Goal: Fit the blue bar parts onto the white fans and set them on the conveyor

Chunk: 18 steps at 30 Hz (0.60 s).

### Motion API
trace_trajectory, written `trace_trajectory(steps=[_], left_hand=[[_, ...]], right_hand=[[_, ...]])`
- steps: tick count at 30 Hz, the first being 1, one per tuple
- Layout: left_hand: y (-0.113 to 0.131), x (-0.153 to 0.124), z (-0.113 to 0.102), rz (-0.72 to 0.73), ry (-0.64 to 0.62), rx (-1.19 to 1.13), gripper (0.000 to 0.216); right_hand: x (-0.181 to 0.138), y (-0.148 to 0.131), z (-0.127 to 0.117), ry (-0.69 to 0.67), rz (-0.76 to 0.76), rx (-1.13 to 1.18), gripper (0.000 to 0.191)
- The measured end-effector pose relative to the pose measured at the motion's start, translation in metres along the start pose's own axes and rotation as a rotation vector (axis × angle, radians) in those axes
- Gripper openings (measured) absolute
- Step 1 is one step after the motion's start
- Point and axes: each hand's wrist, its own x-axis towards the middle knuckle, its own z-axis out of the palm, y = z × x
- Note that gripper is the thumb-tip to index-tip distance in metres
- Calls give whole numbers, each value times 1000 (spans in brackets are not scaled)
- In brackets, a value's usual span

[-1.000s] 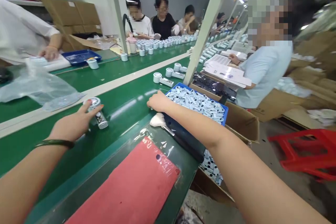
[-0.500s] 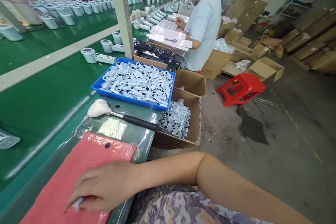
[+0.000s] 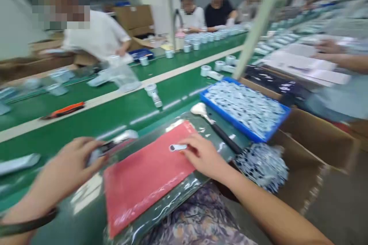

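My right hand (image 3: 205, 157) pinches a small white plastic piece (image 3: 178, 147) with a dark oval at one end. It holds the piece over a pink cloth (image 3: 143, 176), which lies on clear plastic sheeting. At the left, my left hand (image 3: 71, 168) is closed around a white device with a dark, shiny section (image 3: 116, 141); motion blur and the fingers hide part of it. Beyond my right hand lies a black-handled tool with a white padded head (image 3: 199, 109). A blue tray (image 3: 238, 124) full of similar small white pieces stands at the right.
A green conveyor belt (image 3: 178, 95) runs past, carrying a white device (image 3: 154, 95) and an orange-handled tool (image 3: 67, 110). A cardboard box (image 3: 304, 176) at the right holds many small pieces. A slanting post (image 3: 258, 26) rises near the tray. Several people work around the belt.
The view has swung left. My left hand has come into sight with the white device. My right hand now shows the small piece more plainly, held above the pink cloth.
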Motion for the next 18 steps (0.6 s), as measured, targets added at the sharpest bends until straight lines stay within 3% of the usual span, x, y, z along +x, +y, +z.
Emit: trace_trajectory(steps=[2,5,8,12,18], left_hand=[[20,-21,5,-43,-136,-14,27],[54,-28,26,8,-262,-104,21],[67,-30,43,35,-197,-229,25],[61,-38,50,32,-48,-422,34],[62,-41,55,33,47,-527,14]], right_hand=[[10,-9,-4,21,-28,99,18],[24,-29,4,-71,-33,128,15],[35,-41,25,-211,-63,20,11],[45,-42,49,-337,-131,-157,10],[44,-42,55,-409,-140,-217,10]])
